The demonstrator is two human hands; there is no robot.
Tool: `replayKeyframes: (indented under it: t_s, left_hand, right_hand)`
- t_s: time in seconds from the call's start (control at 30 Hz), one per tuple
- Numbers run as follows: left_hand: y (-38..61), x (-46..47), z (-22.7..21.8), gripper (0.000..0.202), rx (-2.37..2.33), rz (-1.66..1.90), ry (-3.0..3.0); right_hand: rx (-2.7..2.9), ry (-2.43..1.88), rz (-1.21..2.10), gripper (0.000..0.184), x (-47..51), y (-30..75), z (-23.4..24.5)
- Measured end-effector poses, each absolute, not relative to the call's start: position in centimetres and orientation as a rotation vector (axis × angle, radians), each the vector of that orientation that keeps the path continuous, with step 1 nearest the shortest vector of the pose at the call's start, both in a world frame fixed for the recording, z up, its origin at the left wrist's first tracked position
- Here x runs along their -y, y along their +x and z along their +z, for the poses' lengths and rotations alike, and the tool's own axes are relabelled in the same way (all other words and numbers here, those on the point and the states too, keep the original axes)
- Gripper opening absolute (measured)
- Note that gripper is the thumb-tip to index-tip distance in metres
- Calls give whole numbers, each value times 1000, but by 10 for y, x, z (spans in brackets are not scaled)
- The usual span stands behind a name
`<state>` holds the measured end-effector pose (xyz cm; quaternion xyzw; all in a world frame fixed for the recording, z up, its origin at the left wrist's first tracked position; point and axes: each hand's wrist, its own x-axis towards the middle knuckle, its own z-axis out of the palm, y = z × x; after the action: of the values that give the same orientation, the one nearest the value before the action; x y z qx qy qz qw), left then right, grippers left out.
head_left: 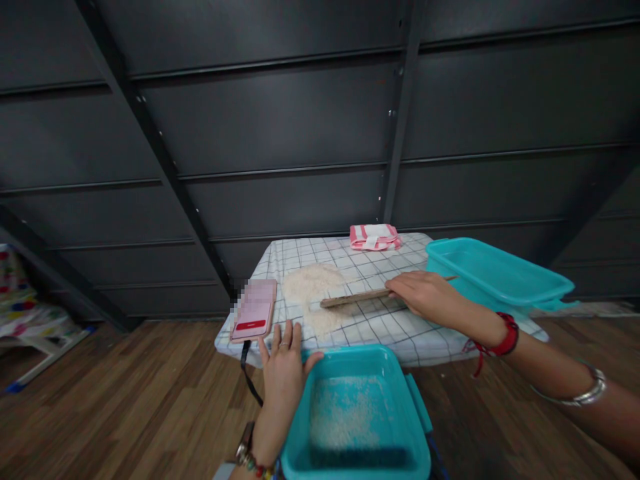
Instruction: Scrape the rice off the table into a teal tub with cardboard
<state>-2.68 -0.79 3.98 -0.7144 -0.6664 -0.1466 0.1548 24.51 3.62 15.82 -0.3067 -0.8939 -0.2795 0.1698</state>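
Observation:
My right hand grips a flat wooden stick that lies low over a checked cloth, its far end at a pile of white rice. More rice lies near the cloth's front edge. My left hand rests at the left rim of a teal plastic tub, thumb on the rim, fingers spread on the cloth. The tub sits just below the cloth's front edge and holds a thin layer of rice.
A pink phone with a dark cord lies at the cloth's left corner. A second teal tub stands at the right. A folded pink-and-white cloth lies at the back. Wooden floor surrounds the low table; dark panelled wall behind.

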Motion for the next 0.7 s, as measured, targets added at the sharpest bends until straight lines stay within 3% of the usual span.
replayKeyframes:
  t_s: [0.7]
  left_hand:
    - [-20, 5, 50, 60, 1946, -337, -2039]
  right_hand:
    - [2573, -849, -803, 21, -26, 244, 156]
